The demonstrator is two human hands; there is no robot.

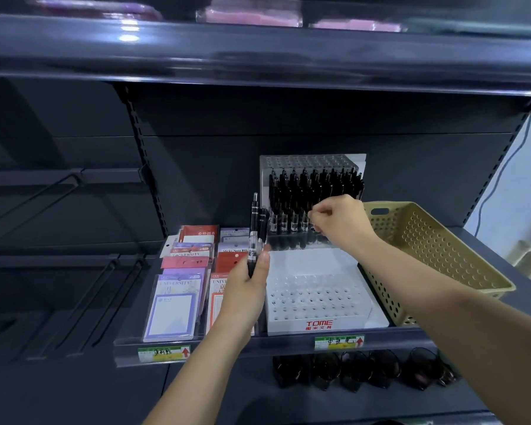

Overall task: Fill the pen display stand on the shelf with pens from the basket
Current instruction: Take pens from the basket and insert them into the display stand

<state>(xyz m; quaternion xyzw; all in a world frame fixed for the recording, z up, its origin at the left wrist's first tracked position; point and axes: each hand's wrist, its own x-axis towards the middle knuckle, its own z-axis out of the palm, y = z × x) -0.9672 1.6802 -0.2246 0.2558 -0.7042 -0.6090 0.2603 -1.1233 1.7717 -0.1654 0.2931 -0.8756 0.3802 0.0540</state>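
Our left hand (249, 282) grips upright black pens (254, 228) just left of the pen display stand (307, 162). Our right hand (341, 222) curls against its front row, grasp unclear. The basket (436, 250) sits just right.

On a dark shop shelf (282, 343), a white pen display stand (307, 162) packed with black pens (304, 191) is seen behind a second white stand (316, 302) marked TOME. Two held pens (254, 228) are gripped upright in the left hand (249, 280). The right hand (341, 222) is curled at the packed front row; whether a pen is pinched cannot be told. A beige perforated basket (436, 250) is set just right of the stands.
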